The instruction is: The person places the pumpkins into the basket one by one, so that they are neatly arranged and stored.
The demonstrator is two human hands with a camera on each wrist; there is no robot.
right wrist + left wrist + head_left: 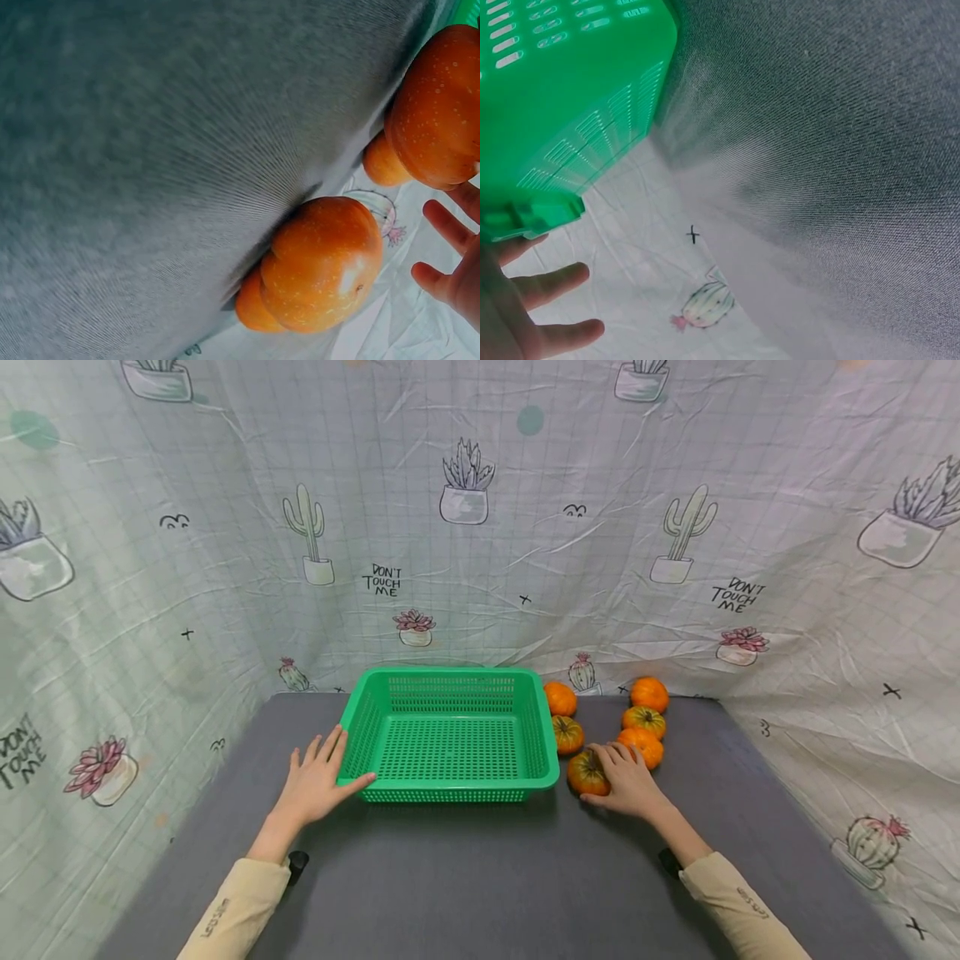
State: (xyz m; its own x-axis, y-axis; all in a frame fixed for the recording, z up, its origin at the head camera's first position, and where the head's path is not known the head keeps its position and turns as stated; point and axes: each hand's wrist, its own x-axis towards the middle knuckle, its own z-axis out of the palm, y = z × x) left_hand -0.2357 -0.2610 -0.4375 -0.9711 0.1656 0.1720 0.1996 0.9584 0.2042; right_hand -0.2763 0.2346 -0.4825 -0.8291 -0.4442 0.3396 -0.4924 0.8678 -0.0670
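Note:
A green plastic basket (450, 791) with slotted walls stands on the table, with bare mesh floor inside. My left hand (315, 781) rests on its left rim, fingers spread and thumb across the front left corner. In the left wrist view, straight fingers (551, 287) show beneath the basket's rim. Just right of the basket, my right hand (630, 783) grips the nearest ribbed orange tomato (585, 775), which has a greenish top. The thumb lies at its near side and the fingers over its far side. In the right wrist view this tomato (439, 112) is partly cut off.
Behind the held tomato, a greenish tomato (567, 736) and an orange tomato (560, 699) line the basket's right wall. Another row, with an orange tomato (647, 750) at its front, runs back beside the right fingers. A patterned cloth (480, 585) hangs behind the grey table (480, 877).

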